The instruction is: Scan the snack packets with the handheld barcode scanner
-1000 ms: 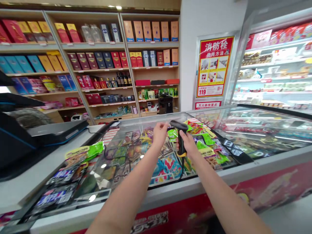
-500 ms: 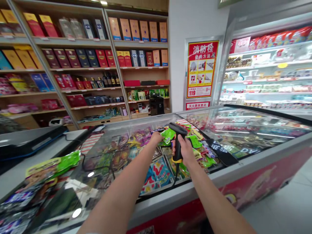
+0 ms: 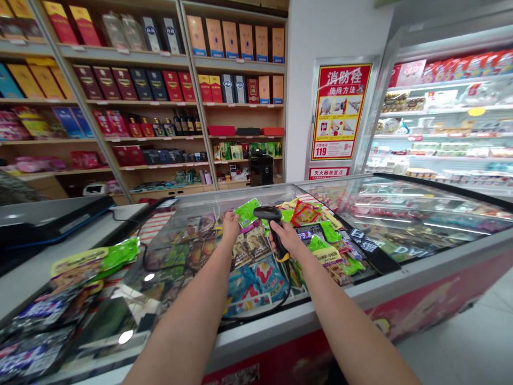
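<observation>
My right hand (image 3: pixel 286 238) is wrapped round the handle of a black barcode scanner (image 3: pixel 267 213), whose head points left. From the handle's yellow-ringed base a black cord (image 3: pixel 286 297) loops down over the glass lid. In my left hand (image 3: pixel 231 223), closed at the fingertips, is the left edge of a bright green snack packet (image 3: pixel 247 213). The scanner's head is close beside that packet. Under and right of the scanner lie more packets on the glass: a red one (image 3: pixel 305 214), a black and purple one (image 3: pixel 310 233) and a green and yellow one (image 3: pixel 325 253).
A chest freezer with a glass lid (image 3: pixel 168 267) fills the foreground. At left, several snack packets (image 3: pixel 44 321) lie near the counter (image 3: pixel 24 272). A black flat case (image 3: pixel 372 250) rests on the lid at right. Shelves of boxes (image 3: pixel 236 64) and a lit fridge (image 3: pixel 449 112) stand behind.
Both hands have moved left, carrying the green packet and the scanner. The packet is lifted and more fully visible, and the red packet has come into view.
</observation>
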Demonstrator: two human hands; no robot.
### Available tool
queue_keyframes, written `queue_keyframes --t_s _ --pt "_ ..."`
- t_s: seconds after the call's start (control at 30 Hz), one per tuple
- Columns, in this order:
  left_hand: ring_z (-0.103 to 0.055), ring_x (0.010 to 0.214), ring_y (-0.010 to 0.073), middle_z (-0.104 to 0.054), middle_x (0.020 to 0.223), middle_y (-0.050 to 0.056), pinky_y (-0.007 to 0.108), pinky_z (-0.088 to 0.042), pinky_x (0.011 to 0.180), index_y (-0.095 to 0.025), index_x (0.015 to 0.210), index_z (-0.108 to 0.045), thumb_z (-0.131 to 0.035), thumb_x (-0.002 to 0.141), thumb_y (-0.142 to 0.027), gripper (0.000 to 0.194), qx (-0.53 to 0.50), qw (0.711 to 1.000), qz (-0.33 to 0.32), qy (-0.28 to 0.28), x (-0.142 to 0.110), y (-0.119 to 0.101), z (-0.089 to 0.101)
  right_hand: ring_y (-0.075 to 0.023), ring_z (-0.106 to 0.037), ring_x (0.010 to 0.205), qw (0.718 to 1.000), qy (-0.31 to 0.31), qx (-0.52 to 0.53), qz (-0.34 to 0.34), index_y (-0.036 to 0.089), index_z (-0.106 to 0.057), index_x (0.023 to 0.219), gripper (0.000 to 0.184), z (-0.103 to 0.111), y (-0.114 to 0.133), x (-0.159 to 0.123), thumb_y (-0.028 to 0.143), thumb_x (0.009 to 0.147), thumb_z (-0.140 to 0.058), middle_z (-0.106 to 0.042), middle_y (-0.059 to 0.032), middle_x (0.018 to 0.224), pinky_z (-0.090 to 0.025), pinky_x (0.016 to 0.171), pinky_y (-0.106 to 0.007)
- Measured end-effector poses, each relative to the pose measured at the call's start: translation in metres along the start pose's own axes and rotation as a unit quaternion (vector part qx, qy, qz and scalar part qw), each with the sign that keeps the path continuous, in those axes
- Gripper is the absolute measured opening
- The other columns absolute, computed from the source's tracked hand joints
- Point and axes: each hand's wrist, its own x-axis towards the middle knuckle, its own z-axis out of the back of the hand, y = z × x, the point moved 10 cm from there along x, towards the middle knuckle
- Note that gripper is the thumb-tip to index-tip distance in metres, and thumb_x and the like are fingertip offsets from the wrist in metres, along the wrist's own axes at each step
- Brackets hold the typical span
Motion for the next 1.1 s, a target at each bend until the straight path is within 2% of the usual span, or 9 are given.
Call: queue_keyframes --t_s 0.2,0.57,0.83,0.97,1.1 --pt "-0.050 0.068 0.0138 -0.048 0.067 -0.003 0.026 -0.041 0.071 -0.021 0.073 -0.045 -0.048 0.076 -0.024 0.005 0.004 1.000 -0.016 0.002 -0.003 -0.005 -0.001 -0.0079 -0.049 0.037 0.999 0.034 -0.031 -0.016 0.020 -0.045 0.078 0.041 0.001 -0.003 -0.020 0.056 0.073 -0.064 -0.055 0.0069 0.053 -0.044 0.035 -0.020" --pt "-0.053 0.071 0.0152 -0.052 0.068 -0.002 0.028 -0.042 0.072 -0.020 0.075 -0.049 -0.049 0.078 -0.025 0.005 -0.009 1.000 0.023 -0.002 0.001 0.008 -0.006 -0.0086 -0.048 0.036 0.994 0.044 -0.092 -0.035 0.020 -0.048 0.076 0.033 -0.003 -0.015 -0.019 0.049 0.076 -0.063 -0.054 0.0054 0.053 -0.042 0.032 -0.020" --pt "-0.054 0.071 0.0150 -0.054 0.069 -0.001 0.028 -0.043 0.073 -0.019 0.077 -0.051 -0.049 0.078 -0.026 0.007 -0.006 1.000 0.024 -0.005 0.004 0.014 -0.007 -0.0086 -0.049 0.035 0.996 0.035 -0.071 -0.038 0.020 -0.049 0.076 0.032 -0.002 -0.015 -0.020 0.048 0.076 -0.065 -0.055 0.0053 0.052 -0.043 0.032 -0.020" --pt "-0.052 0.069 0.0142 -0.052 0.069 -0.002 0.027 -0.042 0.072 -0.020 0.076 -0.049 -0.050 0.078 -0.025 0.006 -0.013 1.000 0.009 -0.003 0.002 0.010 -0.005 -0.0086 -0.049 0.036 0.997 0.034 -0.038 -0.063 0.020 -0.047 0.075 0.035 -0.007 -0.024 -0.013 0.051 0.076 -0.064 -0.056 0.0053 0.052 -0.043 0.033 -0.020" --pt "-0.050 0.067 0.0132 -0.050 0.067 -0.003 0.026 -0.041 0.071 -0.020 0.075 -0.048 -0.049 0.078 -0.024 0.005 -0.025 0.999 0.019 -0.017 0.003 0.011 0.001 -0.0085 -0.048 0.035 0.995 0.032 -0.031 -0.090 0.020 -0.048 0.076 0.035 -0.017 -0.026 0.009 0.052 0.079 -0.062 -0.055 0.0053 0.050 -0.042 0.033 -0.020"
